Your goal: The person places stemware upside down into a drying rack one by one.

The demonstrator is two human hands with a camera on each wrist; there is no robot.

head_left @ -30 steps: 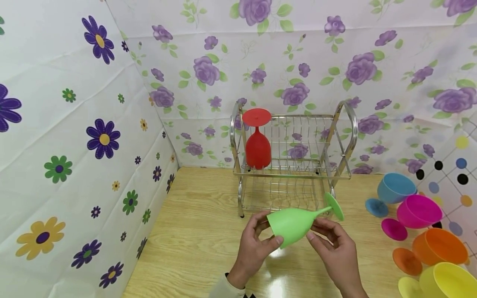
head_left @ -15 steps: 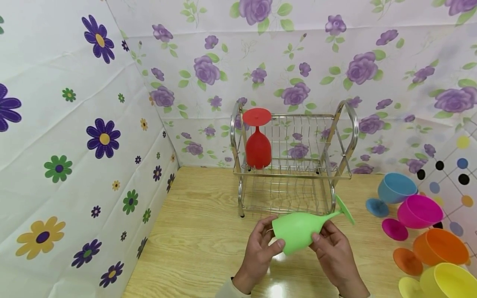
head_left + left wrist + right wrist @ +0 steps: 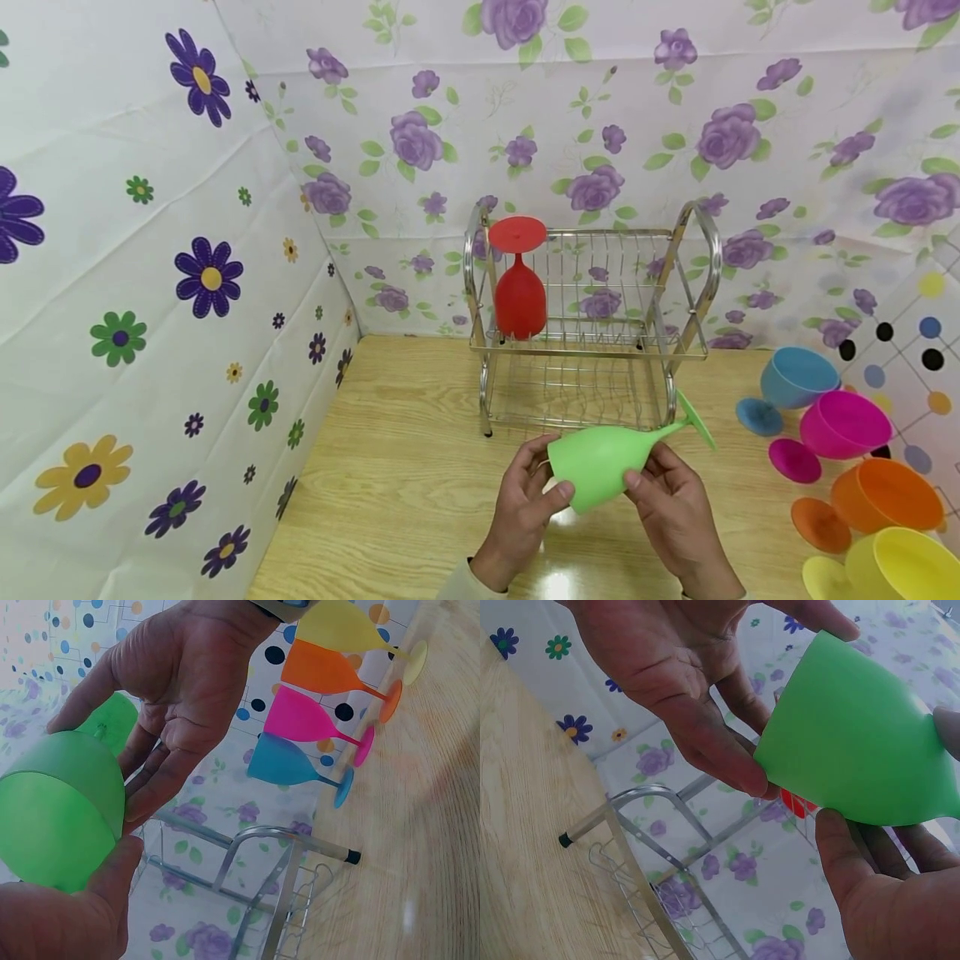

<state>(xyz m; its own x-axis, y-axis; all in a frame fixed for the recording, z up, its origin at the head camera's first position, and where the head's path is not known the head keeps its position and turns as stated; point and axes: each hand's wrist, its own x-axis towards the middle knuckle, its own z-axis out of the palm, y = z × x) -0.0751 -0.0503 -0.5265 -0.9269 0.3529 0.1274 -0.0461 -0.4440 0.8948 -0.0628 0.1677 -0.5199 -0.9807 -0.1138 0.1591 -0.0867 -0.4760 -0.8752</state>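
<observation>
A green plastic goblet lies tilted on its side in the air between both hands, its mouth to the left and its foot to the upper right. My left hand grips it at the rim, thumb on the near side. With thumb and fingers my right hand holds the bowl near the stem. In the right wrist view the smooth green bowl fills the space between the hands. Behind them a red goblet stands upside down at the left of the metal dish rack's upper tier.
At the right, a blue goblet, a pink goblet, an orange goblet and a yellow goblet form a row on the wooden table. Flowered sheets hang behind and at the left.
Over the past second both hands shifted slightly to the right with the green goblet, and the right thumb came onto the bowl's near side. In the last half second almost nothing moved.
</observation>
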